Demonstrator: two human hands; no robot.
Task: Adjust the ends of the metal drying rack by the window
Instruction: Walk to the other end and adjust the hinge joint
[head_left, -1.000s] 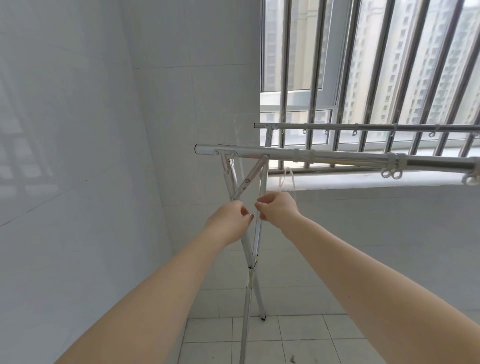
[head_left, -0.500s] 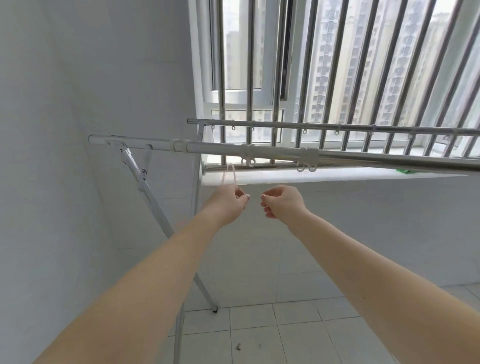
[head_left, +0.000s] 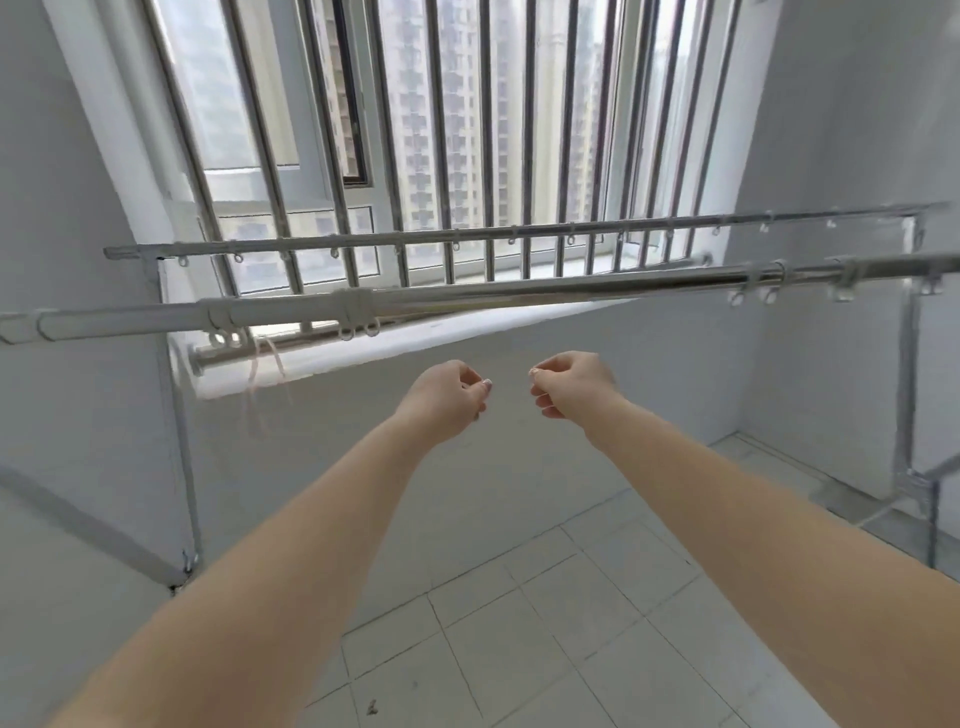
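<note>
My left hand (head_left: 449, 397) and right hand (head_left: 569, 383) hung apart below the rack (head_left: 467, 299), fingers loosely curled; whether they pinched anything, I couldn't tell.

One camera only, worn on the person's head, so no second view shares the scene. It looks forward and somewhat down along both bare forearms, which run in from the bottom corners to the left hand (head_left: 451, 397) and right hand (head_left: 569, 383) near the middle. It faces the barred window (head_left: 467, 130), with the drying rack (head_left: 467, 299) crossing the frame just beyond the hands. The tiled floor (head_left: 545, 623) fills the lower part. The wide lens bends straight lines toward the edges.
</note>
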